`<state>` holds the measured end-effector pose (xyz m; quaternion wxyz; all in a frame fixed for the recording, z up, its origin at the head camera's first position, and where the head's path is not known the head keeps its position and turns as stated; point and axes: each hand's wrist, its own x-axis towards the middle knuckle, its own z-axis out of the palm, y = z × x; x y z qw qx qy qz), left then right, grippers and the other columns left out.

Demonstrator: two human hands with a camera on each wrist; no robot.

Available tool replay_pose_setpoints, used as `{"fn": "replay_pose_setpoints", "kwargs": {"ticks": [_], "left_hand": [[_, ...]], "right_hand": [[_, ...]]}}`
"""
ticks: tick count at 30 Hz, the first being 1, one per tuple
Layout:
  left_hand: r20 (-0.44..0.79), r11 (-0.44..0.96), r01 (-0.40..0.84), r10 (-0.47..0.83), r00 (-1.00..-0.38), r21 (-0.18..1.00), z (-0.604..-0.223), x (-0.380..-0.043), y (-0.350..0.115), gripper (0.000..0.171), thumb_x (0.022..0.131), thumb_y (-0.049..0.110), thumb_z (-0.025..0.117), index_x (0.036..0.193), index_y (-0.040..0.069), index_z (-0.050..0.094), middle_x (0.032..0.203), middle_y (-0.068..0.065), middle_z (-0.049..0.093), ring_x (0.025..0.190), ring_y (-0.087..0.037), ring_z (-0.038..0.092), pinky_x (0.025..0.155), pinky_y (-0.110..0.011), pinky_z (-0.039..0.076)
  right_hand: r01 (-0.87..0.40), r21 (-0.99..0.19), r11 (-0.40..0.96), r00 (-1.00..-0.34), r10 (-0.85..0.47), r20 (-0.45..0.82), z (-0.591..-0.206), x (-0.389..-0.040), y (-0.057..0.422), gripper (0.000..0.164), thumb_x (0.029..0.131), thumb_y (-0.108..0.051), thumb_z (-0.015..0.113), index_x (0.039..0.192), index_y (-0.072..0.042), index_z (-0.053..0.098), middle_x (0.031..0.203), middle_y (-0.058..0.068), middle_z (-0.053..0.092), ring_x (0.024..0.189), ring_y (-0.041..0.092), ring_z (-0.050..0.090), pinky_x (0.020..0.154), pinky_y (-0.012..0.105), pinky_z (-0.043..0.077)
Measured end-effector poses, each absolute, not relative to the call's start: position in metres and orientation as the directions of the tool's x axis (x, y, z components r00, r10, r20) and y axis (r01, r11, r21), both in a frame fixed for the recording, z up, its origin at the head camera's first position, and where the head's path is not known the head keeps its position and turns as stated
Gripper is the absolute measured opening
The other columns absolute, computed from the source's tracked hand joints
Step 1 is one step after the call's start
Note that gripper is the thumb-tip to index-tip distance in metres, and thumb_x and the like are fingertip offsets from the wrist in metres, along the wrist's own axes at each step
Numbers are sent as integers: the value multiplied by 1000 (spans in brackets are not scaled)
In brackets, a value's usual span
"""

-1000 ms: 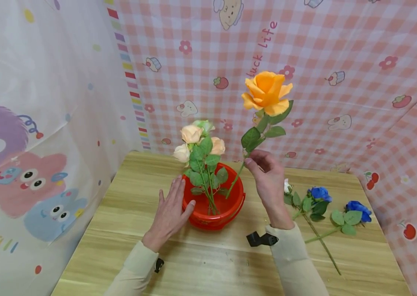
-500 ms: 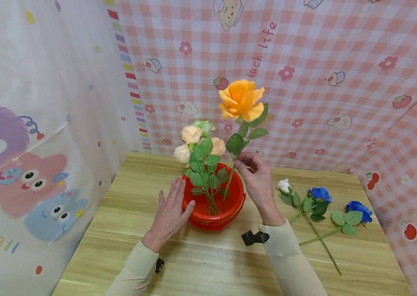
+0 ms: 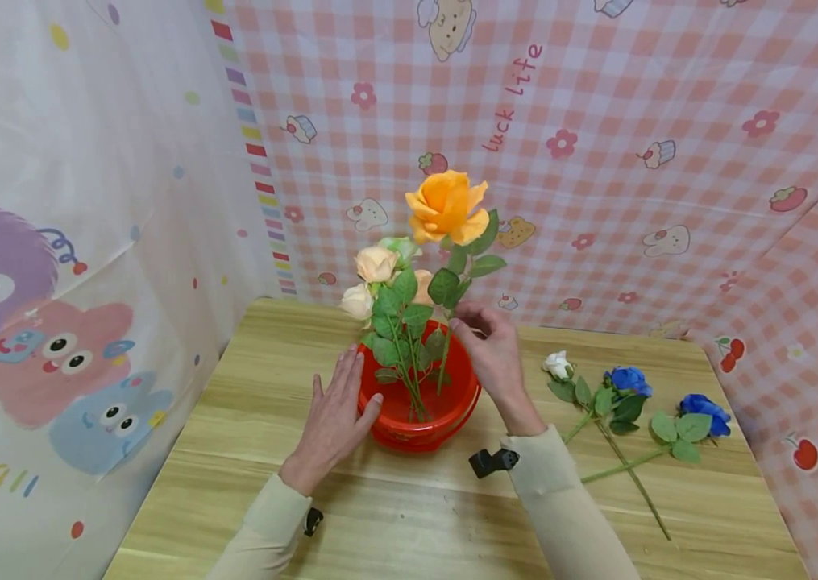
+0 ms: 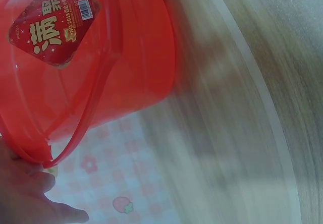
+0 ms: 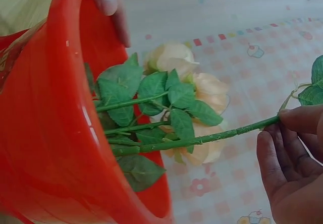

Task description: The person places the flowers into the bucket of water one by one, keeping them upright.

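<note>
Left hand (image 3: 336, 415) touched a bucket (image 3: 414, 438).
Its fingers (image 3: 346, 372) lay straight; the right hand (image 3: 499, 358) pinched the orange rose (image 3: 447, 208) by its stem (image 5: 217, 137) (lower end inside the bucket), beside pale roses (image 3: 375, 263), before checked cloth (image 3: 706, 64).

We see the right hand (image 3: 499, 354) pinching the stem of an upright orange rose (image 3: 448, 208), whose lower stem shows against the inside of a red bucket (image 3: 419, 439). The left hand (image 3: 332, 419) rests against the bucket's left rim, fingers extended. Pale roses (image 3: 375, 263) stand in the bucket, partly overlapped by the orange rose's leaves. To the right on the wooden worktop (image 3: 220, 459), we see a white rose (image 3: 558, 365) and two blue roses (image 3: 629, 380) lying down. Behind, we see a pink checked cloth (image 3: 713, 72) printed with cupcakes and strawberries.
</note>
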<state>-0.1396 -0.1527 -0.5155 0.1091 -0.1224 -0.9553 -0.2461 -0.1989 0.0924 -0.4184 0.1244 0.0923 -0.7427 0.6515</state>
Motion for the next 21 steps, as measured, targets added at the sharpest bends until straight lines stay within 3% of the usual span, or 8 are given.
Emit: {"fn": "replay_pose_setpoints", "kwargs": {"ticks": [8,14,21], "left_hand": [[254,843,280,177,-951,460,-514,-139,-152,73,105,41,48,161,-2,30,171,-13,21,155,-34,24,115,-76,18],[255,841,279,176,-951,463,-515,-139,-152,74,104,41,49,161,-3,29,171,-13,19,156,-34,23,115,-76,17],[266,840,284,174,-948,462,-515,-139,-152,75,104,40,50,161,-3,29,171,-14,20,156,-35,23,115,-77,17]], "right_hand": [[-283,-947,152,-957,17,289,-427,-204,86,19,93,2,70,111,6,72,108,21,72,102,30,70,83,23,56],[-263,-949,172,-963,12,269,-432,-207,81,18,94,0,70,111,6,72,109,22,72,104,32,69,89,29,56],[-260,-938,230,-963,5,269,-438,-210,76,16,92,0,71,108,5,73,103,20,74,96,31,70,86,35,57]]}}
